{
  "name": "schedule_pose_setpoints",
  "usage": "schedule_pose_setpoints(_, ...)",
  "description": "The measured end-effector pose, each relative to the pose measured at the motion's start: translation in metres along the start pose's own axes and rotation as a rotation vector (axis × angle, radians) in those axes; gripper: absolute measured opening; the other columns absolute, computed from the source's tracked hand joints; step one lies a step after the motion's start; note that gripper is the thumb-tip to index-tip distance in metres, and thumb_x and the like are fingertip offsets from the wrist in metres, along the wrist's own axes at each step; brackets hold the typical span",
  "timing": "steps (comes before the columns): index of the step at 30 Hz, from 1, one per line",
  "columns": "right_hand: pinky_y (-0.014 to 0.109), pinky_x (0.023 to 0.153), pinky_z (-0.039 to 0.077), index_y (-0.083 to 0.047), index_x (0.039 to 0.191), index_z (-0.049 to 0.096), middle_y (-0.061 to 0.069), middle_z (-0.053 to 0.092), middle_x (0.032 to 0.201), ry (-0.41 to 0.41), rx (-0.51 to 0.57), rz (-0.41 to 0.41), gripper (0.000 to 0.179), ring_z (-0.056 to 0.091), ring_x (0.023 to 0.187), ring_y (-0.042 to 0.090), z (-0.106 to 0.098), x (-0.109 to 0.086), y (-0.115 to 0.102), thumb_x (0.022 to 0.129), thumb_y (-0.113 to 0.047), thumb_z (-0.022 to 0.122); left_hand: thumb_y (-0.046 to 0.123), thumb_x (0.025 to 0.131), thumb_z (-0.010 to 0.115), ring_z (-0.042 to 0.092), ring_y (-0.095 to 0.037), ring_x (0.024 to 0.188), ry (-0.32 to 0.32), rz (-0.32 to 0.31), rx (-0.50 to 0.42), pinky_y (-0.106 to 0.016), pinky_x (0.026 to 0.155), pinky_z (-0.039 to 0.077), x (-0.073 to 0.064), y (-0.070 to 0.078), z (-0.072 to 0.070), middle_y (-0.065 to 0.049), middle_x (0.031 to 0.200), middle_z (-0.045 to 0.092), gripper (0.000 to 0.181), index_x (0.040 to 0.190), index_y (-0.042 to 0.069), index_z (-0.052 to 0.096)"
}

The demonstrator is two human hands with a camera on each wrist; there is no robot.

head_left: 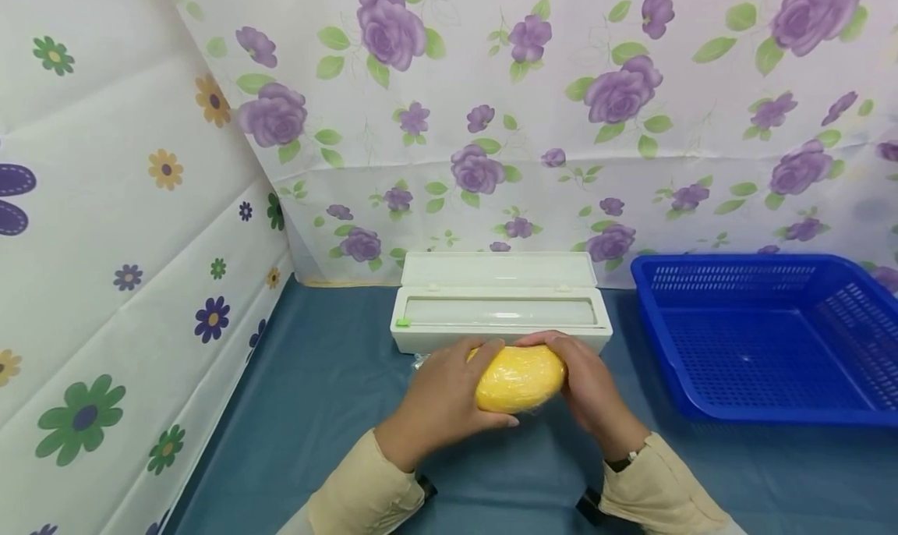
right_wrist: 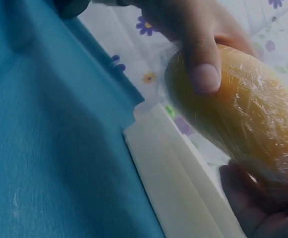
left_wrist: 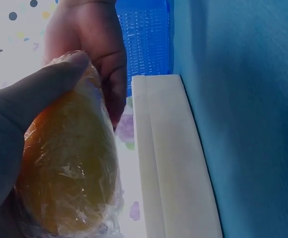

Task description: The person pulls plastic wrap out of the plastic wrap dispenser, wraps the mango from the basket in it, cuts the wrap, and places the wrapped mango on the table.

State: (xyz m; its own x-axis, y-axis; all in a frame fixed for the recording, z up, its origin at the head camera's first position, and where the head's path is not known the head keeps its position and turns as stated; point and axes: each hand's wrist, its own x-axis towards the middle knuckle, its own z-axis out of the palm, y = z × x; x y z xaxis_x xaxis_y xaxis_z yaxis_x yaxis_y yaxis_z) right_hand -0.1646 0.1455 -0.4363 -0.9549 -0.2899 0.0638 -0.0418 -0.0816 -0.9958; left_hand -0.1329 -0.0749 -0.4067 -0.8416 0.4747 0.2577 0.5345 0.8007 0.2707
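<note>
A yellow mango-like fruit (head_left: 519, 380) tightly wrapped in clear cling film is held in the air between both hands. My left hand (head_left: 445, 398) grips its left end, thumb on the near side and fingers beyond. My right hand (head_left: 592, 391) holds the right end with curled fingers. In the left wrist view the wrapped fruit (left_wrist: 74, 158) shows creased film, loose near its lower end. Just behind the hands stands a white cling film dispenser (head_left: 421, 341) with its lid raised. In the right wrist view, the left thumb presses on the fruit (right_wrist: 253, 109).
A blue plastic basket (head_left: 687, 410) stands on the right of the blue-green tabletop (head_left: 337, 395). A small green piece (head_left: 403, 322) sits at the dispenser's left end. Flowered sheets (head_left: 435, 83) hang behind and at the left.
</note>
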Motion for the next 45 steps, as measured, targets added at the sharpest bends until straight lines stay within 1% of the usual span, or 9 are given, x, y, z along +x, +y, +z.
schedule_pose_setpoints(6,0.03,0.085,0.057,-0.001,0.118,0.069,0.006,0.068,0.121,0.099,-0.087,0.04,0.042,0.066,0.101,0.019,0.003,-0.001,0.0,0.109,-0.033,0.042,0.065,0.07,0.084,0.058,-0.022,0.112,0.057,0.037,0.03,-0.044,0.098,0.053,0.001,-0.003,0.001,-0.008,0.133,0.053,0.109,0.157,0.021,0.035)
schedule_pose_setpoints(11,0.031,0.082,0.058,-0.004,0.112,0.07,0.007,0.07,0.117,0.166,-0.09,0.031,0.04,0.067,0.097,0.02,0.004,-0.002,-0.001,0.109,-0.034,0.044,0.069,0.07,0.081,0.056,-0.02,0.117,0.131,0.078,-0.005,-0.045,0.109,0.047,0.002,-0.005,0.001,-0.006,0.133,0.054,0.119,0.162,0.023,0.021)
schedule_pose_setpoints(15,0.03,0.079,0.058,-0.002,0.112,0.069,0.003,0.072,0.113,0.193,-0.079,0.015,0.039,0.067,0.093,0.019,0.005,-0.002,-0.003,0.109,-0.031,0.043,0.067,0.081,0.073,0.056,-0.019,0.118,0.175,0.064,-0.074,-0.044,0.113,0.044,0.004,-0.007,0.0,-0.004,0.132,0.057,0.1,0.159,0.021,0.031)
schedule_pose_setpoints(18,0.03,0.079,0.057,-0.001,0.111,0.069,0.003,0.073,0.112,0.207,-0.084,-0.008,0.038,0.067,0.096,0.02,0.006,-0.002,-0.004,0.108,-0.029,0.044,0.065,0.092,0.06,0.059,-0.018,0.118,0.186,0.032,-0.085,-0.046,0.116,0.04,0.006,-0.01,0.0,-0.003,0.13,0.061,0.08,0.153,0.017,0.042)
schedule_pose_setpoints(23,0.031,0.079,0.057,-0.002,0.11,0.07,0.001,0.074,0.113,0.215,-0.112,-0.037,0.037,0.067,0.098,0.022,0.006,-0.001,-0.004,0.109,-0.028,0.044,0.067,0.099,0.046,0.06,-0.019,0.124,0.183,-0.021,-0.093,-0.055,0.12,0.031,0.007,-0.015,0.003,-0.003,0.131,0.065,0.071,0.149,0.016,0.05)
schedule_pose_setpoints(27,0.03,0.08,0.057,0.001,0.109,0.068,0.0,0.075,0.112,0.227,-0.104,-0.061,0.036,0.068,0.099,0.021,0.008,0.0,-0.004,0.109,-0.024,0.043,0.055,0.102,0.049,0.06,-0.022,0.126,0.191,-0.08,-0.246,-0.056,0.118,0.032,0.007,-0.018,0.002,-0.006,0.133,0.066,0.06,0.146,0.015,0.053)
schedule_pose_setpoints(35,0.028,0.08,0.056,0.005,0.109,0.068,-0.002,0.076,0.108,0.278,-0.094,-0.079,0.036,0.069,0.098,0.019,0.011,-0.001,-0.003,0.108,-0.022,0.044,0.049,0.106,0.044,0.058,-0.014,0.115,0.147,-0.204,-0.696,-0.043,0.102,0.049,0.011,-0.024,0.011,0.004,0.137,0.06,0.043,0.142,0.028,0.056)
schedule_pose_setpoints(42,0.03,0.082,0.057,0.003,0.108,0.067,0.001,0.075,0.111,0.3,-0.076,-0.068,0.034,0.068,0.101,0.022,0.011,-0.002,0.001,0.108,-0.02,0.042,0.041,0.105,0.053,0.06,-0.017,0.103,0.17,-0.276,-0.949,-0.035,0.092,0.052,0.014,-0.023,0.02,0.003,0.133,0.061,0.034,0.135,0.029,0.061)
schedule_pose_setpoints(45,0.031,0.082,0.057,0.003,0.109,0.067,0.002,0.075,0.112,0.296,-0.062,-0.072,0.034,0.068,0.101,0.023,0.012,-0.002,0.001,0.108,-0.02,0.042,0.037,0.104,0.055,0.06,-0.02,0.103,0.174,-0.292,-1.07,-0.034,0.09,0.052,0.014,-0.022,0.022,-0.001,0.133,0.06,0.033,0.134,0.024,0.062)
